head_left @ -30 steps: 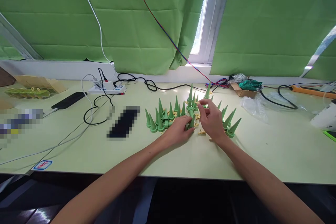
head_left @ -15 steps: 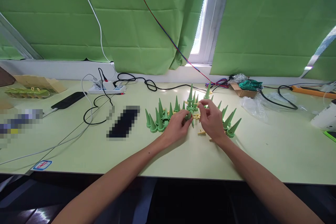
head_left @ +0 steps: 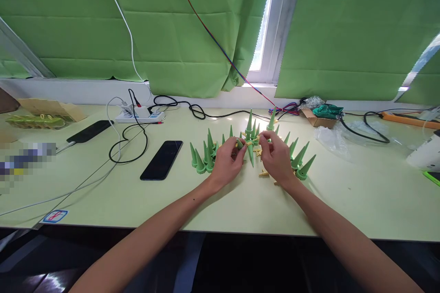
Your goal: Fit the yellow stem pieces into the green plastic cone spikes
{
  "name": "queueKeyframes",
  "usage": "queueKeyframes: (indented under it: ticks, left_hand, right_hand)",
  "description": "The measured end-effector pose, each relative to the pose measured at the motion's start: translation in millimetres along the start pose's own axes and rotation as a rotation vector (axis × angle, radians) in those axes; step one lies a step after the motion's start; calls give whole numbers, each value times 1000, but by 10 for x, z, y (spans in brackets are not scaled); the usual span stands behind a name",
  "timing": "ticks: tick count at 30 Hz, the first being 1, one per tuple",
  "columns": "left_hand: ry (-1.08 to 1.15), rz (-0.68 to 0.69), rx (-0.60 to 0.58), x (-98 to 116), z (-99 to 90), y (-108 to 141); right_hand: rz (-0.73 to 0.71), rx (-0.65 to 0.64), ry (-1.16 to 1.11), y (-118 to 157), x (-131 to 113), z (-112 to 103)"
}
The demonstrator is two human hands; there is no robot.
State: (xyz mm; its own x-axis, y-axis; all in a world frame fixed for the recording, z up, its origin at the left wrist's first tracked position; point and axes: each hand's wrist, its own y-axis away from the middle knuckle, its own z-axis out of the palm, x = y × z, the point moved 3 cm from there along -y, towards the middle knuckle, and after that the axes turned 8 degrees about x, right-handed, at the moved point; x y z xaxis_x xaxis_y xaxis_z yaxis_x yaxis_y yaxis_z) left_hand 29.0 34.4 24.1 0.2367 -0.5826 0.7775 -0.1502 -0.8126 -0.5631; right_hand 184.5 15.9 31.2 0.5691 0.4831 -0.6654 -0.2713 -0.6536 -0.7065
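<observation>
My left hand [head_left: 227, 161] pinches a small green cone piece [head_left: 239, 143] between thumb and fingertips. Just right of it, my right hand [head_left: 275, 153] is closed, with a small yellow piece [head_left: 260, 137] at its fingertips. Between the hands a green cone [head_left: 250, 154] points toward the table's front edge. Several green cones [head_left: 200, 163] stand left of my left hand, others [head_left: 249, 126] stand behind the hands, and more [head_left: 305, 168] lean beside my right wrist. A yellow peg [head_left: 263, 173] lies on the table near my right hand.
On the table [head_left: 220, 210], a black phone [head_left: 161, 160] lies left of the cones, with a second dark phone [head_left: 90, 131] farther left. A power strip [head_left: 140, 117] and cables sit behind. Clear plastic bags [head_left: 332, 142] and a small cardboard box [head_left: 319, 120] are at the back right.
My left hand has moved slightly left and back with the green piece, away from my right hand. The downward-pointing cone between them shows more fully. My right hand is nearly still.
</observation>
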Motion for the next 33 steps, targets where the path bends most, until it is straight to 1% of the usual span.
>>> queueKeyframes:
  ticks: [5,14,24,33]
  left_hand:
    - [2,5,9,-17,3,1]
    - [41,-20,19,3,-5,-3]
    - [13,-11,-13,22,7,11]
    - [3,1,-25,1,7,14]
  right_hand:
    - [-3,-35,-2,1,5,17]
    - [-5,-57,4,3,-2,24]
    - [-14,-167,-10,34,-1,74]
    - [1,-175,-17,40,21,79]
